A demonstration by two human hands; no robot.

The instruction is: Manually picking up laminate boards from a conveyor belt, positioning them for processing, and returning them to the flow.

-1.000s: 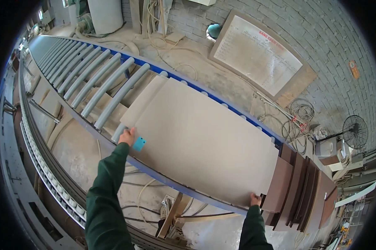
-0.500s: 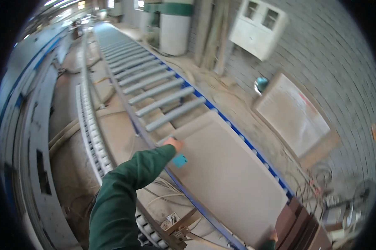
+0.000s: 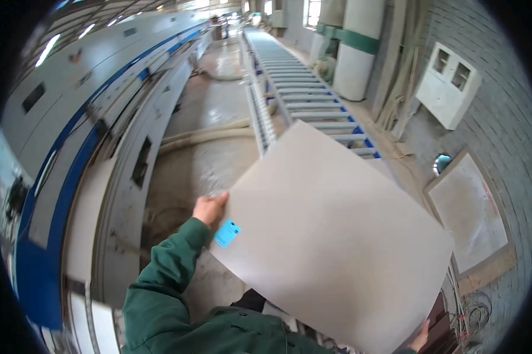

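Note:
A large pale beige panel (image 3: 337, 230) is held up in front of my body, tilted, with a blue label (image 3: 227, 233) near its left edge. My left hand (image 3: 212, 209) is closed on the panel's left edge, just above that label. At the lower right, my right hand (image 3: 420, 337) grips the opposite edge; only part of its fingers shows. The panel hides the near end of the roller conveyor (image 3: 304, 97) behind it.
A long grey and blue machine (image 3: 101, 106) runs along the left. Thick hoses (image 3: 207, 134) cross the floor. At right are a framed board (image 3: 469, 209) against the brick wall, a white cabinet (image 3: 449, 82), and dark brown boards (image 3: 438, 330).
The panel has come up off the rollers and toward me, gripped by both hands. My view has swung left, showing more of the machine.

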